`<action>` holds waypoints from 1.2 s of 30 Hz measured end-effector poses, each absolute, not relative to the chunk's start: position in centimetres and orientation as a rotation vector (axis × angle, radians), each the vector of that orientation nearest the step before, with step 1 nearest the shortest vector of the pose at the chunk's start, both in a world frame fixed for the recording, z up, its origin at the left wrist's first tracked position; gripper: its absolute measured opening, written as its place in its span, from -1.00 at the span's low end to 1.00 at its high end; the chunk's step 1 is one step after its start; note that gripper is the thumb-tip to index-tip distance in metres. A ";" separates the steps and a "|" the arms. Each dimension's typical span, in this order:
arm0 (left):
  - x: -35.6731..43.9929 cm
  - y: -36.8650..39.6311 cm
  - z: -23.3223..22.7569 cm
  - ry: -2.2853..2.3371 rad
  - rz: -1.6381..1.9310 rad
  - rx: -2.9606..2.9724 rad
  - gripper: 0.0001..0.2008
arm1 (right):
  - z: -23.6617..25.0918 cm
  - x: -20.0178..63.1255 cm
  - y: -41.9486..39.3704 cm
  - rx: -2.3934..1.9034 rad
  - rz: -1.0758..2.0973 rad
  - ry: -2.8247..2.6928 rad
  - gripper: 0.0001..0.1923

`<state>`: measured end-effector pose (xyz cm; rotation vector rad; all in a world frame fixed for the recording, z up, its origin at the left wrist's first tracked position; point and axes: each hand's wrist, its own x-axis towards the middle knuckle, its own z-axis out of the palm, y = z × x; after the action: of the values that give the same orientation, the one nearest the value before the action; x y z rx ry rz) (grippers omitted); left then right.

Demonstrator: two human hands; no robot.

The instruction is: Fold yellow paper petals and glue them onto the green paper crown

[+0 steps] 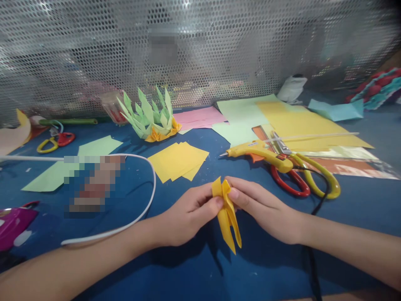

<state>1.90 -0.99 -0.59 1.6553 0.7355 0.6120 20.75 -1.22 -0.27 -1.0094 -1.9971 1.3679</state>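
Note:
A folded yellow paper piece [228,217] with long pointed ends hangs between both of my hands above the blue table [188,267]. My left hand [188,215] pinches its left side with thumb and fingers. My right hand [260,209] pinches the right side near the top fold. Just beyond them lies a small stack of yellow paper squares [177,161]. Farther back stands a green and orange folded paper flower [150,119].
A yellow glue gun [260,152] lies to the right on red-handled and yellow-handled scissors [300,179], its black cord running toward me. Coloured sheets [297,121] spread behind it. A white cable [138,213] loops at left, near green paper [94,148] and small scissors [56,142]. Perforated metal screen behind.

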 end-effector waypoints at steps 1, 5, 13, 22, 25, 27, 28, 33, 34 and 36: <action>1.9 -1.0 -0.6 0.741 0.606 1.685 -0.75 | -0.3 20.8 -1.2 -1.015 1.354 -2.009 -0.62; 2.0 -1.1 -0.5 0.744 0.561 1.718 -0.74 | -0.6 21.0 -1.2 -1.023 1.242 -2.102 -0.64; 2.2 -1.0 -0.7 0.641 0.557 1.487 -0.70 | -0.7 20.6 -1.6 -1.003 1.156 -2.017 -0.61; 2.6 -0.4 -1.0 0.647 0.790 1.205 -0.69 | -0.7 20.7 -1.4 -0.970 1.217 -1.877 -0.62; 2.6 -0.1 -1.0 0.678 0.834 1.126 -0.66 | -1.0 20.5 -1.1 -0.873 1.325 -1.757 -0.71; 2.6 0.0 -1.1 0.692 0.848 1.091 -0.68 | -1.1 20.4 -0.9 -0.833 1.418 -1.667 -0.76; 2.6 0.0 -1.1 0.701 0.852 1.074 -0.69 | -1.1 20.4 -0.8 -0.822 1.461 -1.625 -0.78; 2.5 0.2 -1.3 0.700 0.854 1.009 -0.76 | -1.5 20.6 -0.5 -0.757 1.616 -1.402 -0.86; 2.5 0.2 -1.3 0.688 0.857 0.999 -0.77 | -1.5 20.6 -0.4 -0.747 1.635 -1.357 -0.87; 2.5 0.3 -1.3 0.668 0.862 0.984 -0.78 | -1.6 20.6 -0.3 -0.734 1.691 -1.279 -0.88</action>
<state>2.49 0.27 -1.30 0.9840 0.6679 0.8623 20.56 -0.34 -1.59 -0.7343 -1.2788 1.6914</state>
